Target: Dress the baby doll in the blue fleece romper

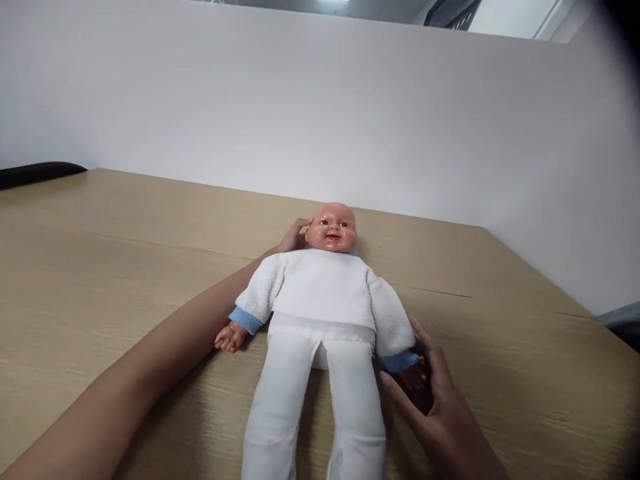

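Note:
A baby doll (pixel 325 287) in a white fleece top with blue cuffs and white trousers lies face up on the wooden table (pixel 150 267), its legs running toward me. My left hand (pixel 296 235) cradles the side of the doll's head, thumb against it; the other fingers are hidden behind the head. Beside the doll's arm on the right of the view, my right hand (pixel 440 387) is curved with thumb and fingers spread apart. Its fingertips reach the sleeve near the blue cuff (pixel 400 361), and the thumb tip is close to the trousers.
A pale partition wall (pixel 300 107) rises behind the table and along its right side. A black curved object (pixel 40 173) sits at the far left edge, and a dark object (pixel 620 323) shows at the right edge.

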Demonstrator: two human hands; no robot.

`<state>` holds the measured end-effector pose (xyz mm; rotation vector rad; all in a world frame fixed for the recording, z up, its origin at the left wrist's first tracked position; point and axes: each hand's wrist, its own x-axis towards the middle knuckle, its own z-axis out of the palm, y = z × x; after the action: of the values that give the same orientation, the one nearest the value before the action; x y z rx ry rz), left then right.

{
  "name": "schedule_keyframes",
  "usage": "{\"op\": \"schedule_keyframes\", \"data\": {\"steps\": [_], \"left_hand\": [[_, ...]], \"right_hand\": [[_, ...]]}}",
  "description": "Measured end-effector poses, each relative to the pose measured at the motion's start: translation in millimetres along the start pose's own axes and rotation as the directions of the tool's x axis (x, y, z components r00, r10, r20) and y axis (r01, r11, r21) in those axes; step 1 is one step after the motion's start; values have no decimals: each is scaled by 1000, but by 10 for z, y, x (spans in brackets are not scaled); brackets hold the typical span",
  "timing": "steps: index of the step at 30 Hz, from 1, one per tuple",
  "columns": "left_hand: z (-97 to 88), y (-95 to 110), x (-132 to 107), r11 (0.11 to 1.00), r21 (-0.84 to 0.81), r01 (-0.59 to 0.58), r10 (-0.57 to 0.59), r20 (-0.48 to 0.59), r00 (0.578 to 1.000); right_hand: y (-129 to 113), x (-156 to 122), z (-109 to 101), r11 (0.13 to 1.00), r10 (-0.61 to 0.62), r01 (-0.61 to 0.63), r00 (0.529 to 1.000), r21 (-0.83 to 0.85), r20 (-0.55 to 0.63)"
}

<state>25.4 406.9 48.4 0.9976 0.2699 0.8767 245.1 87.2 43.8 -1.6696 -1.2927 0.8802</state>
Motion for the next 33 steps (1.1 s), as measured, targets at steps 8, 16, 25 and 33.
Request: {"op": "schedule_keyframes", "data": {"steps": [8,16,25,33], "left_hand": [[61,123,-43,973,109,201,-197,-46,979],[86,59,-33,973,97,209,-206,-35,978],[103,37,-48,971,115,210,-206,-45,978],[123,58,-38,969,116,216,-212,-46,976]], "right_hand": [[37,4,14,995,-50,49,999,-85,-5],[89,10,-7,979,-103,96,994,-178,-31],[150,28,3,972,-115,107,993,-211,-26],[104,35,-10,967,-149,141,989,-214,-19]]}}
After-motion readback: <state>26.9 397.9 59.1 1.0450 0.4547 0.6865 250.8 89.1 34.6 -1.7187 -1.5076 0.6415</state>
